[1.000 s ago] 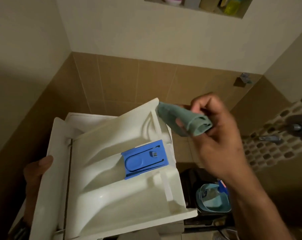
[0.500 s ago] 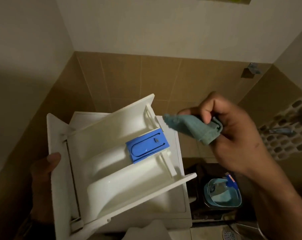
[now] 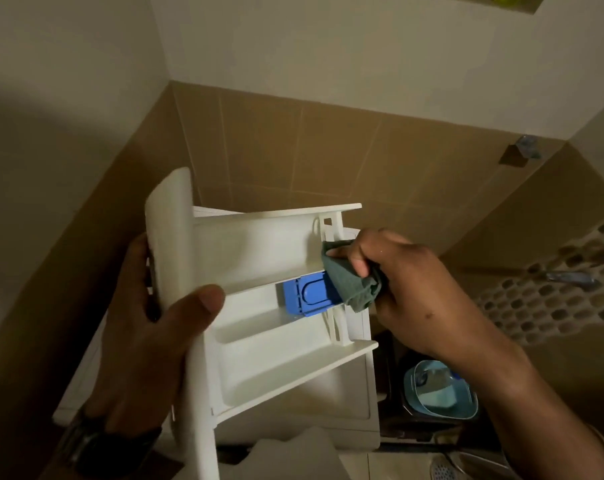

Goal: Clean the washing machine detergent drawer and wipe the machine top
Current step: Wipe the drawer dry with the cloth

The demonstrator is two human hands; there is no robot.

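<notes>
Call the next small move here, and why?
Probably drag the green cloth along the upper compartment toward the front panel. The right hand pinches the cloth at the rear end of the detergent drawer, beside the blue insert, so a wipe stroke looks about to begin. The left hand grips the front panel, bracing the drawer in the air.

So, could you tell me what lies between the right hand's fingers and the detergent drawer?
In the head view, a folded green cloth lies between the right hand and the drawer.
</notes>
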